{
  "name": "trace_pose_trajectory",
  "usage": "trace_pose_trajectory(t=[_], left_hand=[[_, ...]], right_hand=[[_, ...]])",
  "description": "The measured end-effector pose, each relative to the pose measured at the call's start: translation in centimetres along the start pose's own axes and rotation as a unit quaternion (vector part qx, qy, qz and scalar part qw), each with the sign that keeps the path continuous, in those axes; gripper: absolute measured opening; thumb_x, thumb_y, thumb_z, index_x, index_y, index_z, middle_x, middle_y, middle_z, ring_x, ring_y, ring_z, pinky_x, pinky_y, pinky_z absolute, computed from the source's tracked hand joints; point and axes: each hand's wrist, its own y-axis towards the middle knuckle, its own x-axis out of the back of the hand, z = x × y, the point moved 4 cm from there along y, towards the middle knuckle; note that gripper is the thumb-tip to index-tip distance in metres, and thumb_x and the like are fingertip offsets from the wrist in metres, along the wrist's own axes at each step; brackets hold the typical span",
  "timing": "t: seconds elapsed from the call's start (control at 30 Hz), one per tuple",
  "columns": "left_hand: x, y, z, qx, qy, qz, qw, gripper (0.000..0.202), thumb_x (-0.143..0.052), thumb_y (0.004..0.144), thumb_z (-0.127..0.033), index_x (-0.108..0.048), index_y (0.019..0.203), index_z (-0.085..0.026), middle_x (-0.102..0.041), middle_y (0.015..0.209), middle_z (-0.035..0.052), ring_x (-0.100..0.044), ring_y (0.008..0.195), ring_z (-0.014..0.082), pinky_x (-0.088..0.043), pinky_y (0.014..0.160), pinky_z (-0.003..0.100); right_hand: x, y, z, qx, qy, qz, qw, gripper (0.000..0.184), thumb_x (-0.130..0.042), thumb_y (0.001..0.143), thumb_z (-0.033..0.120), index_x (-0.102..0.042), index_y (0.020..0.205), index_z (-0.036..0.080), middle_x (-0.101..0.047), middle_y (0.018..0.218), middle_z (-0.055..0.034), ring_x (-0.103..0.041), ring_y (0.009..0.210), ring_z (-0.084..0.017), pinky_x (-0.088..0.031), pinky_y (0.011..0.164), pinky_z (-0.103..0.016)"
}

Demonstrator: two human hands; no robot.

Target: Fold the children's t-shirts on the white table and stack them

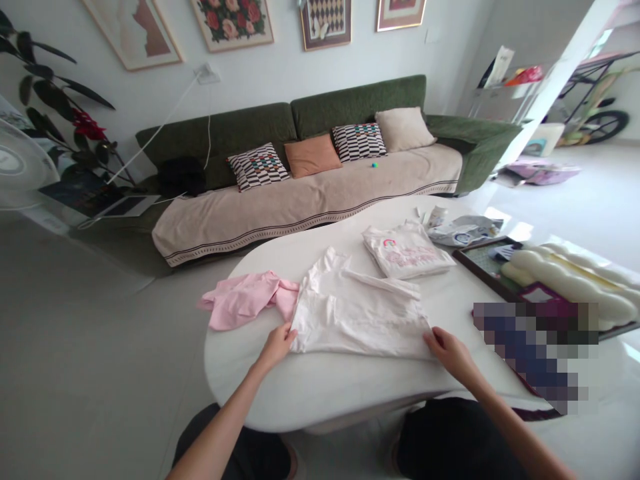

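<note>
A white shirt lies spread on the white table, with wrinkles and its sleeves turned over the body. My left hand pinches its left edge near the front corner. At the opposite edge, my right hand grips the fabric between thumb and fingers. A crumpled pink garment rests just left of the shirt and touches it. Beyond the shirt sits a folded white shirt with a pink print and a small rainbow.
A tray holding a puffy cream item stands at the right, near a blurred dark object. A white bottle and a silvery plastic pack lie behind. Past the table is a green sofa with cushions.
</note>
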Motion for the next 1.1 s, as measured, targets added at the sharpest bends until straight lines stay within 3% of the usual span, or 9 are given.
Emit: trace_pose_trajectory(t=[0.1,0.2,0.33,0.43,0.57,0.7,0.77,0.9,1.1], left_hand=[[-0.2,-1.6,1.7,-0.058,0.099,-0.052,0.992,0.02,-0.052,0.072,-0.035,-0.054,0.065,-0.016,-0.034,0.042,-0.0073,-0.038,0.045,0.0092,-0.025,0.049,0.02],[-0.3,-3.3,2.2,-0.071,0.129,-0.074,0.986,0.023,-0.051,0.074,-0.036,-0.056,0.084,-0.016,-0.044,0.049,-0.0051,-0.045,0.048,0.0124,-0.032,0.051,0.022],[-1.9,-4.7,-1.6,-0.18,0.222,-0.143,0.947,0.037,-0.043,0.081,-0.034,-0.05,0.112,-0.015,-0.057,0.101,0.0112,-0.053,0.096,0.0229,-0.04,0.082,0.032],[-5.6,-4.5,-4.2,-0.283,0.304,-0.036,0.909,0.048,-0.039,0.084,-0.036,-0.036,0.13,-0.021,-0.036,0.135,0.0107,-0.026,0.127,0.0265,-0.021,0.102,0.042],[-7.8,-2.6,-3.8,-0.248,0.386,0.127,0.879,0.074,-0.05,0.073,-0.055,-0.023,0.136,-0.029,-0.009,0.146,0.0102,-0.004,0.131,0.0358,-0.007,0.099,0.06],[-6.0,1.9,-5.1,-0.205,0.359,0.234,0.88,0.08,-0.056,0.063,-0.062,-0.032,0.133,-0.029,-0.03,0.14,0.0096,-0.026,0.127,0.0324,-0.026,0.098,0.047],[-4.5,6.1,-7.2,-0.184,0.307,0.179,0.916,0.059,-0.047,0.076,-0.051,-0.04,0.128,-0.024,-0.051,0.125,0.008,-0.046,0.114,0.0234,-0.033,0.095,0.035],[-3.2,15.4,-9.9,-0.105,0.236,0.012,0.966,0.045,-0.053,0.076,-0.028,-0.049,0.119,-0.016,-0.05,0.125,0.0095,-0.042,0.118,0.0205,-0.029,0.097,0.027],[-5.1,22.8,-8.5,0.0,0.183,-0.024,0.983,0.044,-0.061,0.068,-0.026,-0.051,0.108,-0.011,-0.057,0.112,0.0138,-0.053,0.103,0.022,-0.039,0.081,0.024]], right_hand=[[-0.1,-1.3,-0.3,-0.011,-0.044,-0.015,0.999,0.024,-0.04,0.074,0.041,-0.048,0.067,0.02,-0.048,0.05,0.0022,-0.045,0.048,-0.012,-0.032,0.049,-0.024],[0.1,-2.9,0.3,-0.012,-0.102,-0.022,0.994,0.029,-0.037,0.078,0.039,-0.051,0.092,0.018,-0.06,0.065,-0.0029,-0.055,0.056,-0.016,-0.04,0.054,-0.027],[-0.7,-4.3,3.6,0.117,-0.212,-0.091,0.966,0.041,-0.032,0.084,0.034,-0.046,0.118,0.015,-0.049,0.122,-0.0155,-0.05,0.106,-0.025,-0.041,0.083,-0.036],[-3.1,-5.1,5.0,0.244,-0.236,-0.036,0.94,0.044,-0.032,0.086,0.032,-0.038,0.129,0.02,-0.034,0.137,-0.0073,-0.03,0.126,-0.024,-0.031,0.098,-0.04],[-3.7,-4.6,3.4,0.238,-0.243,-0.017,0.94,0.051,-0.037,0.084,0.043,-0.036,0.131,0.021,-0.039,0.134,-0.0087,-0.034,0.124,-0.026,-0.036,0.095,-0.042],[-0.7,-1.0,3.1,0.201,-0.229,-0.059,0.951,0.041,-0.038,0.084,0.04,-0.051,0.114,0.017,-0.054,0.117,-0.0126,-0.05,0.107,-0.023,-0.042,0.088,-0.035],[0.7,1.7,4.0,0.194,-0.246,-0.077,0.946,0.04,-0.044,0.082,0.038,-0.049,0.115,0.016,-0.054,0.115,-0.013,-0.05,0.104,-0.024,-0.042,0.086,-0.035],[1.0,6.3,5.5,0.209,-0.315,-0.018,0.926,0.034,-0.05,0.076,0.022,-0.052,0.108,0.015,-0.058,0.104,-0.0128,-0.053,0.095,-0.025,-0.042,0.076,-0.034],[2.0,11.5,4.2,0.144,-0.283,0.035,0.948,0.021,-0.036,0.082,0.02,-0.056,0.085,0.019,-0.064,0.079,-0.0059,-0.059,0.071,-0.018,-0.036,0.058,-0.025]])
